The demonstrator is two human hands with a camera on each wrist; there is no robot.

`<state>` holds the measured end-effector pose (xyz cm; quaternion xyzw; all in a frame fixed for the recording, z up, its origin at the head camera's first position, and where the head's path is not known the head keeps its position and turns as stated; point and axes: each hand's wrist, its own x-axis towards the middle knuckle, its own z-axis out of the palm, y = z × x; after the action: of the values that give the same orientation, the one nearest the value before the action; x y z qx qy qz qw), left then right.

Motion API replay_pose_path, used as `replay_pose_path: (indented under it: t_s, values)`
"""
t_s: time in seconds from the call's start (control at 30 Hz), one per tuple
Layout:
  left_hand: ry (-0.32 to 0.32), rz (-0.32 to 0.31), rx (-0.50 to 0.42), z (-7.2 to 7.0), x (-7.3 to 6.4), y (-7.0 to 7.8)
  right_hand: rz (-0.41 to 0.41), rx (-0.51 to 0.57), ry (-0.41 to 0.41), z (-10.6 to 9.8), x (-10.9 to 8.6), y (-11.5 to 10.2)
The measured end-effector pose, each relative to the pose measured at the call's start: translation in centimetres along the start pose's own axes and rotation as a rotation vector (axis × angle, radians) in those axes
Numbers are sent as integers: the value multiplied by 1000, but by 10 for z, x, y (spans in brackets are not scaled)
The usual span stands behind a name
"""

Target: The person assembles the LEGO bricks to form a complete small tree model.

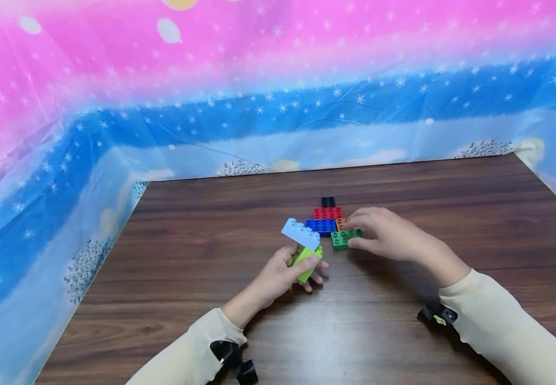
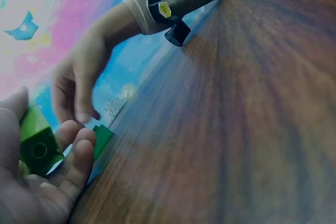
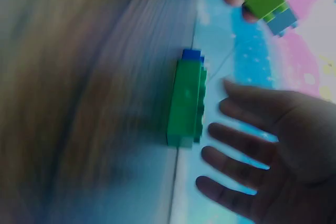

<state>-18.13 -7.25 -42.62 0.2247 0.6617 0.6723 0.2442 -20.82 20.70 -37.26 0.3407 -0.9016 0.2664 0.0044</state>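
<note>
My left hand (image 1: pixel 275 274) grips a lime green toy brick piece (image 1: pixel 304 276), thumb on one side and fingers on the other. A light blue brick (image 1: pixel 299 233) is attached at its far end, set at an angle. My right hand (image 1: pixel 387 235) hovers with spread fingers over a dark green brick (image 1: pixel 339 241). In the right wrist view the fingers stand apart from this green brick (image 3: pixel 185 103). Beyond it lie a blue brick (image 1: pixel 325 228), a small orange brick (image 1: pixel 339 224) partly hidden by the right fingers, a red brick (image 1: pixel 328 213) and a black brick (image 1: pixel 328 201).
The bricks lie close together on a dark wood-grain table (image 1: pixel 200 214). A pink and blue patterned cloth (image 1: pixel 268 117) hangs along the table's back and sides. Each sleeve has a black wrist device (image 1: pixel 233 359) strapped on.
</note>
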Motion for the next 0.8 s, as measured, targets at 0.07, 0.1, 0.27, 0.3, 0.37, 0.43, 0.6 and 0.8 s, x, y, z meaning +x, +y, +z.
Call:
replay_pose_path:
  t_s: [0.07, 0.1, 0.27, 0.3, 0.37, 0.43, 0.6, 0.8]
  values:
    - [0, -10, -13, 0, -2, 0, 24, -70, -54, 4, -1, 3]
    - [4, -10, -18, 0, -2, 0, 32, -86, -67, 6, -1, 3]
    - [21, 2, -40, -1, -1, 0, 49, -154, -61, 10, 1, -2]
    - [25, 3, -48, -2, -1, -1, 49, -162, -60, 10, 1, -4]
    - [31, 2, -60, -2, 0, 0, 49, -174, -65, 10, 2, -7]
    - [38, -6, -70, -1, 0, 0, 44, -176, -77, 11, 2, -10]
    - [40, -22, -41, 1, -1, 1, 41, -118, -178, 12, 0, -19]
    - [37, -13, 55, 0, -2, 3, 30, 49, -350, 11, 0, -29]
